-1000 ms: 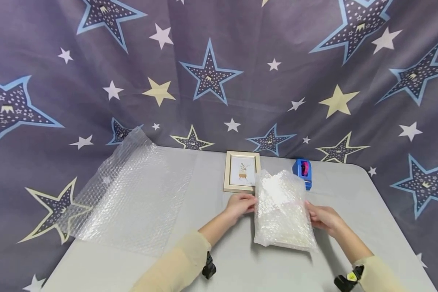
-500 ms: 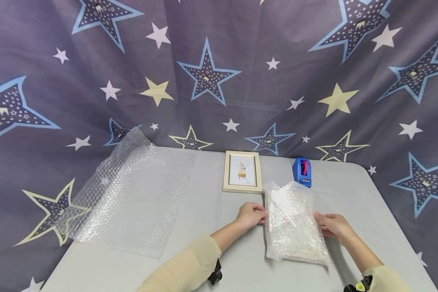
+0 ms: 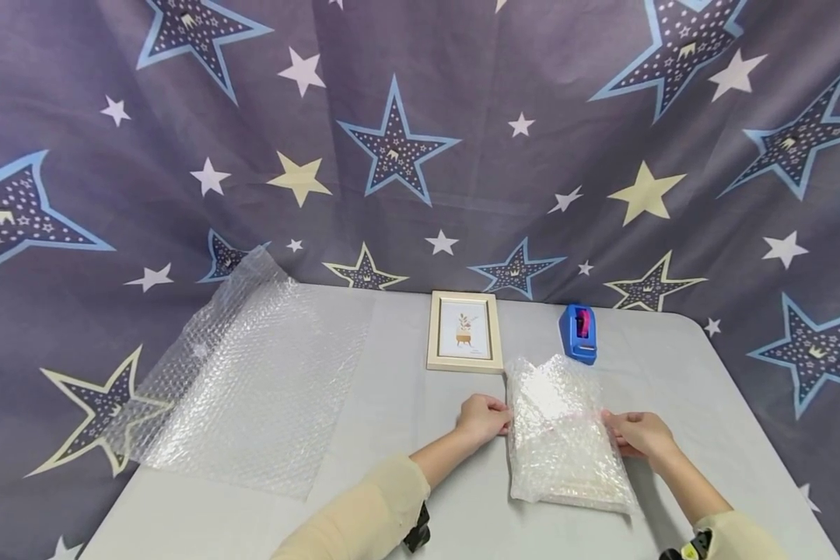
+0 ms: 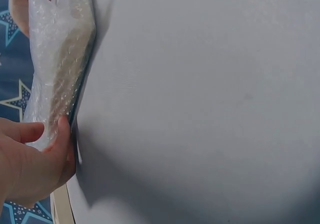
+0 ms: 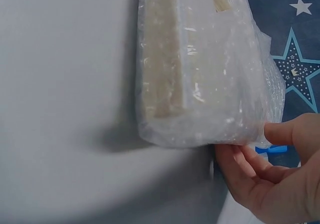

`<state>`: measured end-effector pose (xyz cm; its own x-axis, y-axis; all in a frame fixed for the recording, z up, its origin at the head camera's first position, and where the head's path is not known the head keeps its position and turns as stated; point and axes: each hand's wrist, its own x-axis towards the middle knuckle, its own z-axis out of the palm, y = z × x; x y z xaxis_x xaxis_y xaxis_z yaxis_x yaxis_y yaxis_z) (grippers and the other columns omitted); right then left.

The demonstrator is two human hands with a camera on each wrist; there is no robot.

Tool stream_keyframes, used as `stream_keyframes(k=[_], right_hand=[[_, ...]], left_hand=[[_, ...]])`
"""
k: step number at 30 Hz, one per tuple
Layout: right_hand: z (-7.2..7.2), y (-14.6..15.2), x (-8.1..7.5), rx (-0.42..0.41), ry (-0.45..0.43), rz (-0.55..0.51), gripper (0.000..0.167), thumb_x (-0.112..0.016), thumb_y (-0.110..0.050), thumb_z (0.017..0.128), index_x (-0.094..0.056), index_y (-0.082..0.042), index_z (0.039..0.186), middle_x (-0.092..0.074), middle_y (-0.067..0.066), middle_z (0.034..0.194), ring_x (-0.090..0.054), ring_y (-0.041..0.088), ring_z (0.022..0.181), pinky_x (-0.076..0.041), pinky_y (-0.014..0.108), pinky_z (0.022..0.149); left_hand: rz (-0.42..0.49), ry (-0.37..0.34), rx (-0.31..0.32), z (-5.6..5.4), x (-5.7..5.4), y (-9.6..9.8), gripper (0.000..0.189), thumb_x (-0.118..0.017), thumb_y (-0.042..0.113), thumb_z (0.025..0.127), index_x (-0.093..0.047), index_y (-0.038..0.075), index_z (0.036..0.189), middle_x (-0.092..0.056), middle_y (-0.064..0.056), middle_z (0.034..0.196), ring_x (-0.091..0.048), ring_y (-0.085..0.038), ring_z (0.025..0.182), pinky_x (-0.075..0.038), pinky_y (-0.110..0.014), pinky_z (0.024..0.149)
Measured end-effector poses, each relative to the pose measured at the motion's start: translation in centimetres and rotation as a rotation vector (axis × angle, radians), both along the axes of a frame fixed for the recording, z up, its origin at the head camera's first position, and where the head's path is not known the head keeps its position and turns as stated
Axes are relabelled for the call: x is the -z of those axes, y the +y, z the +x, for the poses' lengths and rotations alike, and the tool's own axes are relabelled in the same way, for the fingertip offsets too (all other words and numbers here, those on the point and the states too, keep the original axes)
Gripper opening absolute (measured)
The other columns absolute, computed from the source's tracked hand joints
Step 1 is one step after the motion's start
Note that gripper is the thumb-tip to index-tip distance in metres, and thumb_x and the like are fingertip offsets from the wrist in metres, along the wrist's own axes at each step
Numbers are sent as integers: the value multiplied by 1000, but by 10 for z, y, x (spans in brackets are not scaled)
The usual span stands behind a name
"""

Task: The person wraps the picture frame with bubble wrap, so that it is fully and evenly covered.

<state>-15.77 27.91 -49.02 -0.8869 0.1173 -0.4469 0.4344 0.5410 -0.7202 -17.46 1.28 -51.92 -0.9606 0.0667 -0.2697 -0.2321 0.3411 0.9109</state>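
Note:
A package in clear bubble wrap [image 3: 567,447], with a pale, flat, frame-like thing inside, lies between my two hands over the grey table. A pinkish strip of tape [image 3: 575,418] crosses its middle. My left hand [image 3: 483,418] pinches the package's left edge; the left wrist view shows thumb [image 4: 31,132] and fingers on either side of the wrap. On the opposite edge my right hand [image 3: 640,434] grips with the thumb above and the other fingers underneath, as the right wrist view shows. Whether the package touches the table all over, I cannot tell.
A gold picture frame [image 3: 465,363] with a plant print lies just beyond the package's upper left corner. Near its upper right corner stands a blue tape dispenser [image 3: 578,334]. A large bubble wrap sheet [image 3: 259,389] covers the table's left part and hangs over its edge.
Both hands have brought the package nearer to me and a little rightward, uncovering the picture frame's corner. Over the last half second they have barely moved.

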Motion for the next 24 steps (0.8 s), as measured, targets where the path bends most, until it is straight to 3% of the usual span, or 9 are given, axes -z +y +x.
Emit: stream_keyframes(k=[9, 17, 24], right_hand=[[1, 2, 2, 19, 8, 7, 68, -53, -40, 96, -43, 20, 126, -62, 3, 79, -60, 4, 66, -59, 24, 65], [2, -1, 2, 30, 26, 8, 68, -54, -39, 95, -43, 20, 126, -64, 9, 86, -62, 4, 68, -60, 26, 67], [2, -3, 0, 36, 32, -4, 65, -54, -37, 94, -45, 20, 125, -63, 7, 84, -61, 4, 68, -60, 25, 67]], left_hand=[[13, 9, -5, 0, 0, 2, 8, -68, 6, 85, -69, -2, 87, -68, -4, 70, -63, -6, 56, -58, -18, 56], [27, 20, -42, 1, 0, 3, 6, -68, 4, 83, -70, -1, 86, -70, -6, 72, -63, -6, 55, -57, -17, 55], [30, 22, -42, 1, -2, 1, 6, -68, 3, 84, -70, -2, 86, -70, -7, 73, -65, -8, 57, -58, -18, 56]])
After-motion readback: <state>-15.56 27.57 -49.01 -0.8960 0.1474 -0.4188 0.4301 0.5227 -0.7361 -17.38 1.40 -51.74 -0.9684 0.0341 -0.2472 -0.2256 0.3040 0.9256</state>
